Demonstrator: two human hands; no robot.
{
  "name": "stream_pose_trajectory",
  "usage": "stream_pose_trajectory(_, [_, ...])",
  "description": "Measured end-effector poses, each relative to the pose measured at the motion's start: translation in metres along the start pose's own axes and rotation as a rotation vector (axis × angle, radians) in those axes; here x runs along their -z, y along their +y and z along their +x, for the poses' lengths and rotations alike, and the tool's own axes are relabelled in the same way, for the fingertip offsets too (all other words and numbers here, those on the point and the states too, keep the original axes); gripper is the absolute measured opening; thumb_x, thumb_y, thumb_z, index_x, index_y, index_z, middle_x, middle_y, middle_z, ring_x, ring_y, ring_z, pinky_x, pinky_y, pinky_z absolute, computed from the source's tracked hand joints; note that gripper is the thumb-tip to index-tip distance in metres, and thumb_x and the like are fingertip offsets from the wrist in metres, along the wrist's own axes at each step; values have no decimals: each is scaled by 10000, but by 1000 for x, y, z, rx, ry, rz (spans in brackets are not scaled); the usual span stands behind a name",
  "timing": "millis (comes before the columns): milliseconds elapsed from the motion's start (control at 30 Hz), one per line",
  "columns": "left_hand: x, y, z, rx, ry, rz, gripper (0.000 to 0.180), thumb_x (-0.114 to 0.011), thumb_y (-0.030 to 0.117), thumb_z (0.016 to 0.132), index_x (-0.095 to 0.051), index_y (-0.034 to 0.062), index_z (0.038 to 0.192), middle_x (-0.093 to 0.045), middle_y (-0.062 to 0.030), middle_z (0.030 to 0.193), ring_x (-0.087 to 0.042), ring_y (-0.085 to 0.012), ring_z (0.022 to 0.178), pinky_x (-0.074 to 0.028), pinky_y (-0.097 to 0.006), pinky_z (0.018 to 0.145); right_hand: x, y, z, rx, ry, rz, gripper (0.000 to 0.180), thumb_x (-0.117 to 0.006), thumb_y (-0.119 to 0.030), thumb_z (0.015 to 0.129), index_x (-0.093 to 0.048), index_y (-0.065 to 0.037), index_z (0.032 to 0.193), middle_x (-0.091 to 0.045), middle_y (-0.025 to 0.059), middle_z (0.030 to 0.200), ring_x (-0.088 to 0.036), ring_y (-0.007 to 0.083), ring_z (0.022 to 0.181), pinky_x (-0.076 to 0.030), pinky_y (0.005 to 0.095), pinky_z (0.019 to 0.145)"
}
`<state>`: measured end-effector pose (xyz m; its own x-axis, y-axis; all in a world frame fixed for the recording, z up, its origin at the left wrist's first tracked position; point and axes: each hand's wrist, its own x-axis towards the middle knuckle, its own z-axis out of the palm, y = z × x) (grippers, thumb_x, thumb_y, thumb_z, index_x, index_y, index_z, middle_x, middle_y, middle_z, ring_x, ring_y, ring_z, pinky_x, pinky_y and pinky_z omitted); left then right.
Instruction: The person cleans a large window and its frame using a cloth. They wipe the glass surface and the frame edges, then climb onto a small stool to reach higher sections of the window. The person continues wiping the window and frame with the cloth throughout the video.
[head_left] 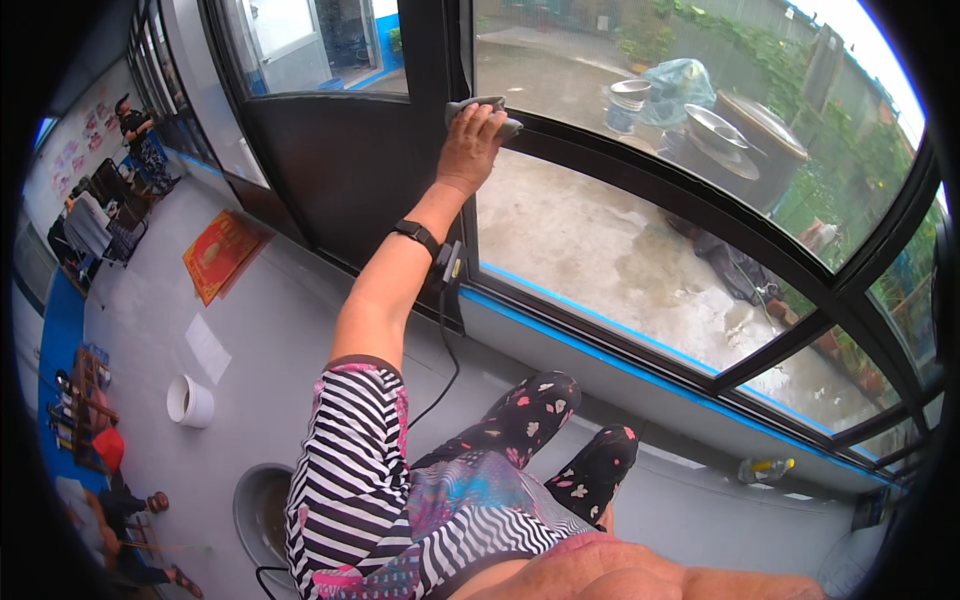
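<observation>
My left hand (470, 148) reaches forward with the arm stretched out, a black band around its wrist. Its fingers are bent over a grey cloth (512, 127), pressing it to the dark window frame (620, 172) where an upright post meets a crossbar. Window panes lie to the right of the hand, and a dark door panel (335, 165) is on its left. Below the wrist, a small dark device (450, 262) with a black cable sits against the post. My right hand does not show.
A grey basin (262, 515) stands on the floor by my left side, with a white bucket (190, 401) beyond it. A red mat (222, 257) lies near the door. A bottle with a yellow top (766, 468) is under the windows. Two people are at the far left.
</observation>
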<state>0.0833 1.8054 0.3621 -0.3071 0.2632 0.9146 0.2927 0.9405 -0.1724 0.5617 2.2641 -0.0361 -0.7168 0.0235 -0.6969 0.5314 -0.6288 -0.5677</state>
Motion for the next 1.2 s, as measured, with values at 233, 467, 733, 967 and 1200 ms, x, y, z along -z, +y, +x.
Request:
stream_pose_trajectory(233, [-3,-12,56,316,-70,-380,188,-588,213,939,-651,111,1083,-660,-215,842,-648,-418,829,-515,-486,682,71,7,24,-8,37,-41,435,-545,-384,971,-604,-68,1264,-664,89,1210,-652,221,998,-549,342,839])
stream_pose_trajectory(467, [49,-74,210,265,597,-285,404,-619,124,925,-499,14,1296,-584,-215,1187,-566,-412,1062,-454,-464,913,59,-6,11,37,207,-45,417,-585,-315,940,-582,-51,1263,-614,97,1256,-622,222,1005,-530,361,822])
stream_pose_trajectory(733, [-40,-41,149,62,358,-60,438,-679,125,836,-519,158,1242,-477,-108,1198,-491,-312,1160,-408,-437,962,66,32,-6,-8,83,25,274,-462,-257,1002,-652,-72,1073,-724,60,965,-678,173,812,-554,289,728])
stream_pose_trajectory(967, [-37,-27,97,175,236,-224,416,-687,113,826,-472,118,1182,-534,-143,1118,-539,-368,1055,-452,-456,908,57,9,-22,-86,256,-139,252,-504,-283,972,-640,-89,1057,-694,32,909,-628,149,721,-514,293,633])
stream_pose_trajectory(1200, [-26,-27,61,435,-85,-338,138,-628,215,884,-604,97,952,-626,-111,956,-620,-358,937,-519,-470,763,37,-48,13,247,339,-275,351,-568,-339,963,-592,-70,1187,-639,15,1016,-599,124,824,-498,288,710])
